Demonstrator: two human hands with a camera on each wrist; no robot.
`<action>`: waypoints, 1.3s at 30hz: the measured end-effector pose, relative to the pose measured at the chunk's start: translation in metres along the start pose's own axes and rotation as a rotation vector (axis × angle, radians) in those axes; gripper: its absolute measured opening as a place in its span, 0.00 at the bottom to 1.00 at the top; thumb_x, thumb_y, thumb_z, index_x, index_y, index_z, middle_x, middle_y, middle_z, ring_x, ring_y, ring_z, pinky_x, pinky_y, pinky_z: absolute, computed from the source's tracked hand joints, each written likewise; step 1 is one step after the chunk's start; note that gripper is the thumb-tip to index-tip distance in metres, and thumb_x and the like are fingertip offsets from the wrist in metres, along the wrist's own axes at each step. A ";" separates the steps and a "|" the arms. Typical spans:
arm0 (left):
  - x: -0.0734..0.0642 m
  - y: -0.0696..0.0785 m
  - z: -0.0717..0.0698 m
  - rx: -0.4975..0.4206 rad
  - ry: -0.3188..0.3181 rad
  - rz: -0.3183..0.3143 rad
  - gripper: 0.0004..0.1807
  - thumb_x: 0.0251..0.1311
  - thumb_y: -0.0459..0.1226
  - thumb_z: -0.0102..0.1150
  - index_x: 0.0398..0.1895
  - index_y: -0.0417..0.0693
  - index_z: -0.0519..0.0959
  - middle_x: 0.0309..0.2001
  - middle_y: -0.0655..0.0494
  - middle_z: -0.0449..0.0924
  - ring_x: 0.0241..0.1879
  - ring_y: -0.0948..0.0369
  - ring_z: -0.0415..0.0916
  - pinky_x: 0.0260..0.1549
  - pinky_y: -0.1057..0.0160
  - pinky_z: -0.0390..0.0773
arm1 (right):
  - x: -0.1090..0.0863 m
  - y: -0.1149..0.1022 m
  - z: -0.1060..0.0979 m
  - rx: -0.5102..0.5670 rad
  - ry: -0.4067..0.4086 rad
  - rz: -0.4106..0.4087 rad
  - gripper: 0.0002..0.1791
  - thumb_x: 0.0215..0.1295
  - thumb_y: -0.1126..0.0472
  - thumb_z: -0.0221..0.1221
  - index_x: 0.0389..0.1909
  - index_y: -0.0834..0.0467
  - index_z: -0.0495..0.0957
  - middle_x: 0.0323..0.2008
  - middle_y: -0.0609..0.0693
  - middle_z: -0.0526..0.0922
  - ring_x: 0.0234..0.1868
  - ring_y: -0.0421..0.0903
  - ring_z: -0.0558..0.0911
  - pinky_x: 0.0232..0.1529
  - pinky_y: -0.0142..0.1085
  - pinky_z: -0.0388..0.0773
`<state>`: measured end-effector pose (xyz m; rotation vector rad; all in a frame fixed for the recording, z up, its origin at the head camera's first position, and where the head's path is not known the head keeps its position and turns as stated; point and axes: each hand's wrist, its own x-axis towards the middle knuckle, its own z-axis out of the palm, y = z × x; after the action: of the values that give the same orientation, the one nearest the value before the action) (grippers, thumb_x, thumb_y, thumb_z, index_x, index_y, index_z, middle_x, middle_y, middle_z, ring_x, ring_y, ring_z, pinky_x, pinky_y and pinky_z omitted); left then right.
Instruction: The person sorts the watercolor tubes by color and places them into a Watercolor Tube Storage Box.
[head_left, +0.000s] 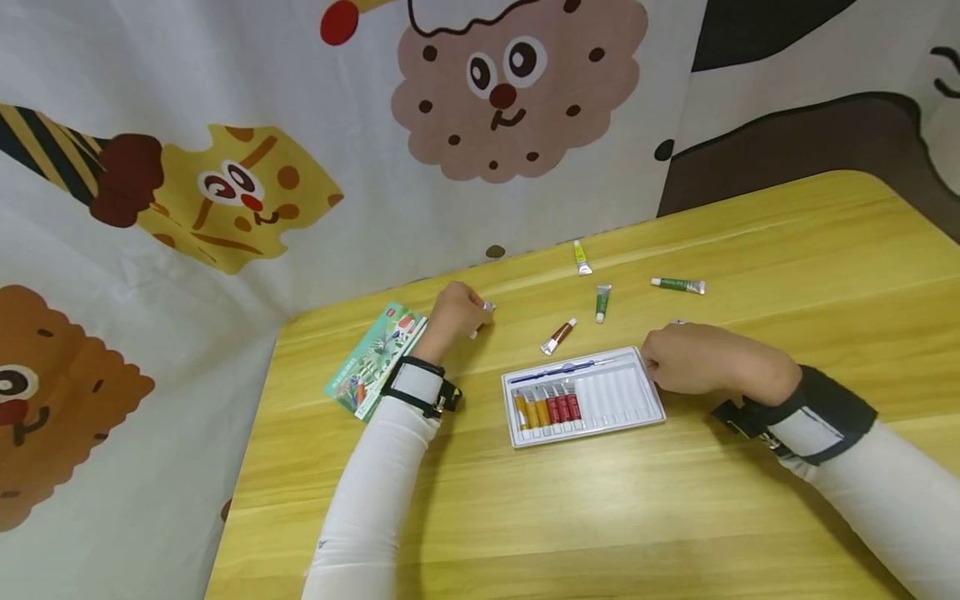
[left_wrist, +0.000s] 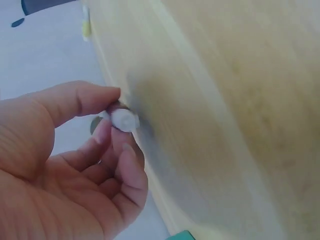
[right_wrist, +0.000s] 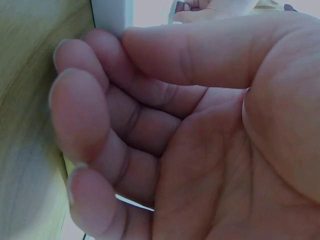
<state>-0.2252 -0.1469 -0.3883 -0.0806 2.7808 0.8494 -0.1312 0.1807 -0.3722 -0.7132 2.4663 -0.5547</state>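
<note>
Right hand (head_left: 686,358) with grip on tray (head_left: 613,396) edge, left hand (head_left: 455,315) with pinched tube (left_wrist: 125,120) near table's (head_left: 525,517) back edge

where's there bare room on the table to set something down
Bare: tabletop between the sleeves, in front of the paint tray; also right of the rightmost green tube, beyond the right hand. Crowded: behind the tray, among loose tubes.

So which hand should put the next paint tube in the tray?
Probably the left hand: it pinches a tube. The right hand is at the edge of the tray, with no tube showing in it.
</note>
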 end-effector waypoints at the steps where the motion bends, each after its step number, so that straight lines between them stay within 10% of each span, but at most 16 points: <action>1: -0.001 0.000 0.000 -0.023 0.001 -0.003 0.08 0.61 0.34 0.71 0.28 0.42 0.81 0.29 0.52 0.81 0.23 0.62 0.75 0.23 0.67 0.73 | 0.000 0.000 0.000 -0.002 0.001 -0.001 0.13 0.75 0.65 0.56 0.28 0.54 0.80 0.18 0.44 0.66 0.20 0.41 0.67 0.25 0.35 0.62; 13: -0.052 0.020 -0.005 -0.149 0.018 0.016 0.15 0.63 0.40 0.68 0.18 0.46 0.83 0.22 0.51 0.83 0.16 0.64 0.61 0.16 0.66 0.58 | 0.000 -0.002 0.000 -0.008 0.007 -0.007 0.13 0.75 0.65 0.56 0.27 0.54 0.79 0.19 0.44 0.66 0.21 0.41 0.67 0.25 0.35 0.62; 32: -0.108 0.046 0.028 -0.173 -0.195 0.090 0.20 0.68 0.41 0.66 0.18 0.39 0.80 0.20 0.49 0.83 0.16 0.63 0.67 0.16 0.66 0.63 | 0.001 -0.002 0.002 -0.004 0.007 -0.007 0.15 0.75 0.65 0.55 0.24 0.53 0.78 0.19 0.44 0.67 0.21 0.41 0.67 0.26 0.35 0.62; 39: -0.122 0.055 0.044 -0.140 -0.284 0.125 0.27 0.68 0.41 0.67 0.10 0.49 0.69 0.11 0.60 0.68 0.12 0.65 0.61 0.12 0.67 0.59 | 0.001 -0.003 0.001 -0.007 -0.002 0.005 0.15 0.74 0.65 0.55 0.24 0.53 0.78 0.19 0.44 0.67 0.21 0.42 0.68 0.26 0.35 0.62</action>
<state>-0.1041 -0.0783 -0.3646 0.1778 2.4803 1.0000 -0.1308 0.1773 -0.3716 -0.7102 2.4680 -0.5439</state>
